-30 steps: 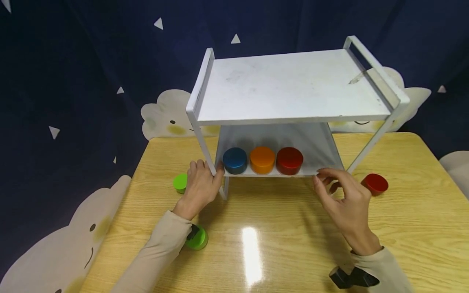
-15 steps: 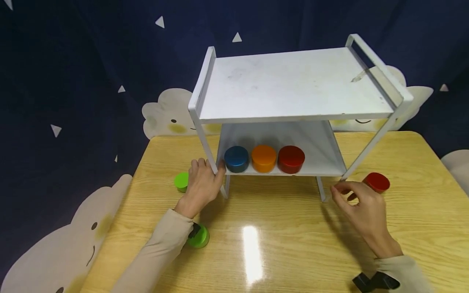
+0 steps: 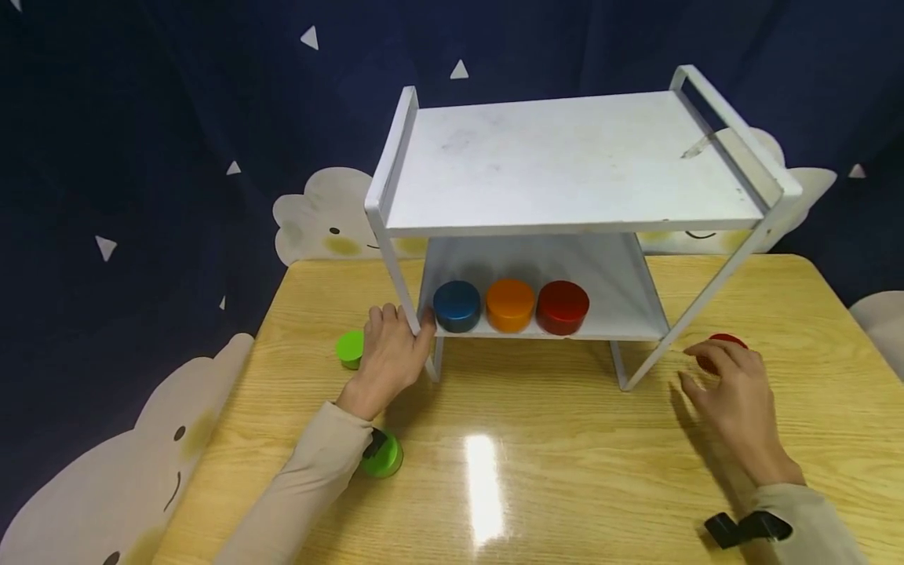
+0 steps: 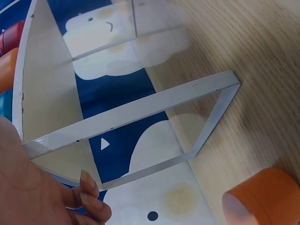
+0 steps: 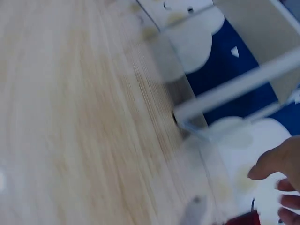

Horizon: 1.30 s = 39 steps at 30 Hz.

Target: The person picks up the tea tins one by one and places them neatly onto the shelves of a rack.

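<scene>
Shelf [image 3: 565,169] has left hand [image 3: 387,349] gripping its 8 o'clock post [image 3: 396,276]; right hand [image 3: 738,400], at 4 o'clock, half spread, holds nothing near red tub [image 3: 729,339].

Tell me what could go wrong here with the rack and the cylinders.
The blue cylinder, orange cylinder and shelved red cylinder stand near the front of the lower shelf; if the left hand jolts the rack it grips, they might slide off.
The right hand looks close to the outer red cylinder and could knock it away.
The near green cylinder, partly hidden by the left wrist device, might get bumped if the left hand moves.
</scene>
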Available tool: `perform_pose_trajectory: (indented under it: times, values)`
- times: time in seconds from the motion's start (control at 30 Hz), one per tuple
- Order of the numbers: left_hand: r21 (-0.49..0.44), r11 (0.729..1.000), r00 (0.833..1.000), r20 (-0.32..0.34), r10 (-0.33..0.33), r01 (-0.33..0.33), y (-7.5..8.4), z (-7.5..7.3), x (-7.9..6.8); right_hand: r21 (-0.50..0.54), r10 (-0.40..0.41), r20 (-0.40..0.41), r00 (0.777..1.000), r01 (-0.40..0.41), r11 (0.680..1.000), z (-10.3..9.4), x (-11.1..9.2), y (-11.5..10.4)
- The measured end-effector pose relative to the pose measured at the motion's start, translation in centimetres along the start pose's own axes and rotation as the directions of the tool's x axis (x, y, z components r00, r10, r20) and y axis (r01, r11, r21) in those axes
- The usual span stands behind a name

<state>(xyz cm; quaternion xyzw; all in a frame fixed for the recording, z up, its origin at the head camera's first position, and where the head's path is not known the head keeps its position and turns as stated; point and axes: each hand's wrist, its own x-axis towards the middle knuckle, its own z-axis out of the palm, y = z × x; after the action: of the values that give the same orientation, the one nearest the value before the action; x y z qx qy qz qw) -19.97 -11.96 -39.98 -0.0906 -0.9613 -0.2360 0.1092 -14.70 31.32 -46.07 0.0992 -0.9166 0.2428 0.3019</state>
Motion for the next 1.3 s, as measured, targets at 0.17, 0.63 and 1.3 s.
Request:
perform_pose_trajectory:
  times: [0.17, 0.63, 1.3]
  values:
    - [0.007, 1.0, 1.0, 0.006, -0.008, 0.008, -0.1, -0.3, 0.1, -0.02, 0.205, -0.022, 0.978, -0.206, 0.978, -0.1, 0.1, 2.0]
    - [0.019, 1.0, 1.0, 0.004, 0.017, -0.017, -0.2, 0.2, -0.3, -0.119, 0.485, 0.145, 0.863, -0.471, 0.874, 0.5, -1.2, 4.4]
    - [0.012, 1.0, 0.999, 0.037, -0.026, 0.026, 0.0, -0.1, -0.1, -0.095, 0.549, 0.127, 0.826, -0.541, 0.836, 1.0, -1.0, 4.8]
